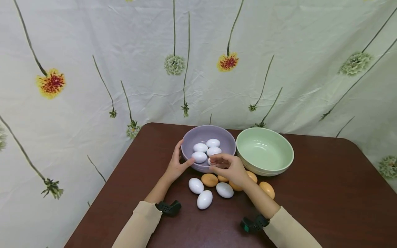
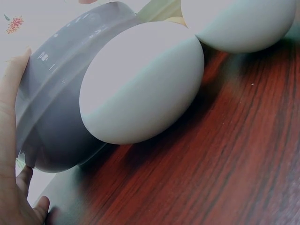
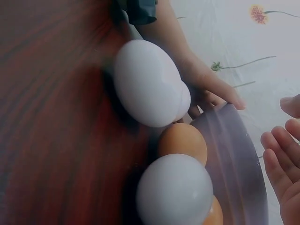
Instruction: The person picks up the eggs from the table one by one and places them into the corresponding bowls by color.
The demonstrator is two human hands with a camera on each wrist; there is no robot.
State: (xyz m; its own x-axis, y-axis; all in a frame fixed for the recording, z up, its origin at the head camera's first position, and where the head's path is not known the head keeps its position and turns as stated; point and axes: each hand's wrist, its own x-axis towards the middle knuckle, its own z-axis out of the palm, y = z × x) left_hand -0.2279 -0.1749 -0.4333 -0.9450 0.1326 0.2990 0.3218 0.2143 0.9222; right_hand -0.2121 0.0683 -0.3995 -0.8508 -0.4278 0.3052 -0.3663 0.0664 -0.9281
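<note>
At the near left of a purple bowl (image 1: 192,136), my left hand (image 1: 176,166) grips its side, thumb at the rim and fingers around the outside. Several white eggs (image 1: 200,147) lie inside. Over the bowl's near rim is my right hand (image 1: 232,168), its fingers loosely bent and thumb apart. Between those fingertips and thumb, the right wrist view shows nothing held. A partly hidden white egg (image 1: 209,162) shows beside the fingertips, inside the bowl. On the table in front lie white eggs (image 1: 204,199) and several brown eggs (image 1: 209,180), some partly covered by the right hand.
A green bowl (image 1: 265,148) with nothing in it stands against the purple bowl's right side. One brown egg (image 1: 267,189) lies near its front. The dark wooden table (image 1: 325,193) meets a flowered cloth (image 1: 139,62) at the back.
</note>
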